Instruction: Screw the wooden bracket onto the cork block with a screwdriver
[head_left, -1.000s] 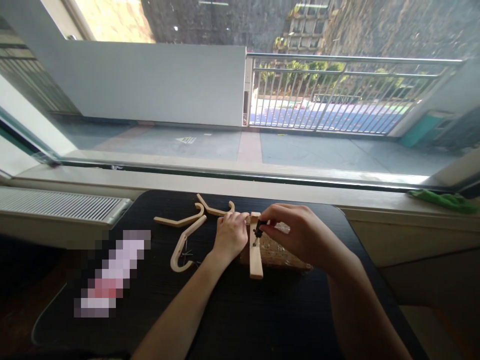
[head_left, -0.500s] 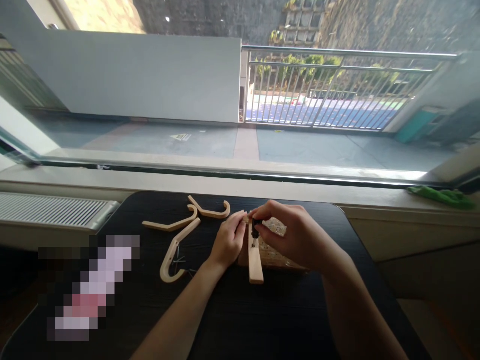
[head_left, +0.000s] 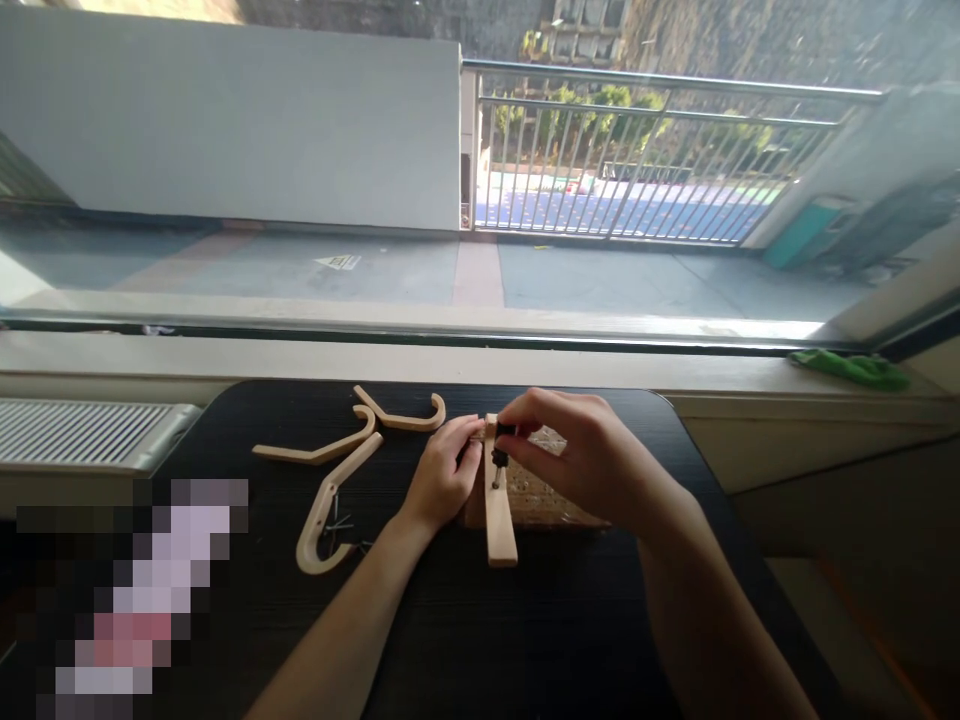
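Right fingers [head_left: 536, 457]: screwdriver [head_left: 499, 456] on wooden piece [head_left: 501, 530] | left fingers [head_left: 455, 432]: alongside

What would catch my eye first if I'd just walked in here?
Probably the right hand at the middle of the dark table, pinching a small black-handled tool over a pale wooden piece, with the left hand just beside it. Three hook-shaped wooden pieces lie to the left. Beyond, a metal railing shows through the bright window.
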